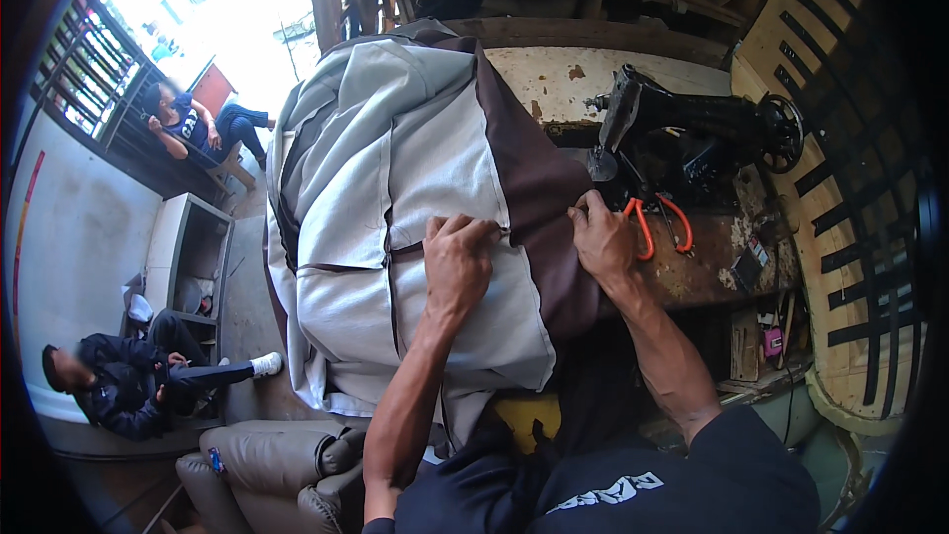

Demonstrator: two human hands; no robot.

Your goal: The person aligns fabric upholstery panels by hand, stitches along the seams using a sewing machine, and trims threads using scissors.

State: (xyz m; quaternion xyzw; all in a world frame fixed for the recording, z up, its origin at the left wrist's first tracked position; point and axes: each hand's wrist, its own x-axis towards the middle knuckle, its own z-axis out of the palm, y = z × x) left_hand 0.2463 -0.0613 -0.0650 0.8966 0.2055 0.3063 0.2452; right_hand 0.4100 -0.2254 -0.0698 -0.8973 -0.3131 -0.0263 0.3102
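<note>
A large sewn cover with a pale grey underside (435,153) and a dark brown part (529,173) is heaped over the table in front of me. My left hand (458,262) is closed at the seam between grey and brown, its fingertips pinching the seam edge. To its right, my right hand (603,242) is closed over the brown part, thumb and fingertips pressed together; what lies between them is too small to make out. Close beyond my right hand are orange-handled scissors (647,227), near the black sewing machine (692,124).
A slatted wooden frame with black straps (840,178) stands at the right. Wooden shelving (583,0) is at the back. Two people (203,129) (148,376) sit at the left. A padded grey-brown seat (267,465) is at lower left, and a pink object (771,341) lies under the table's right.
</note>
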